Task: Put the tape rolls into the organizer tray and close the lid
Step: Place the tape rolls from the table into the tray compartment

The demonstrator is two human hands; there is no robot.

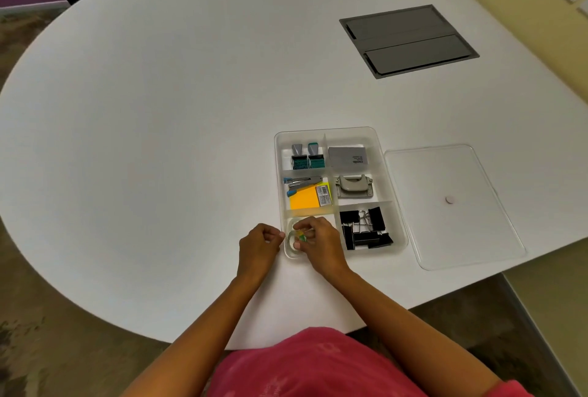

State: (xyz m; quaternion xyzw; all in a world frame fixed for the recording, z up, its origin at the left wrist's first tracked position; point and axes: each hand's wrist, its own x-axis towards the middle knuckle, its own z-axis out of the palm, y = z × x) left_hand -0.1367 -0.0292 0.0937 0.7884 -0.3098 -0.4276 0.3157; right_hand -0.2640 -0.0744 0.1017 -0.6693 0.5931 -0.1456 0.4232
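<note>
A clear plastic organizer tray (386,174) with several compartments lies on the white table. Its near-left compartment holds clear tape rolls (292,237), mostly hidden under my fingers. My right hand (319,244) reaches into that compartment, fingers pinched on a tape roll with a green and yellow core. My left hand (259,245) rests just left of the tray's near-left corner, fingers curled with nothing visible in them. The clear lid (451,205) lies flat on the table to the right of the tray, apart from it.
Other compartments hold two stampers (308,158), a grey box (347,155), a stapler with orange sticky notes (307,196), a hole punch (353,186) and black binder clips (366,228). A grey cable hatch (409,40) is set in the table far right. The table edge runs close behind the lid.
</note>
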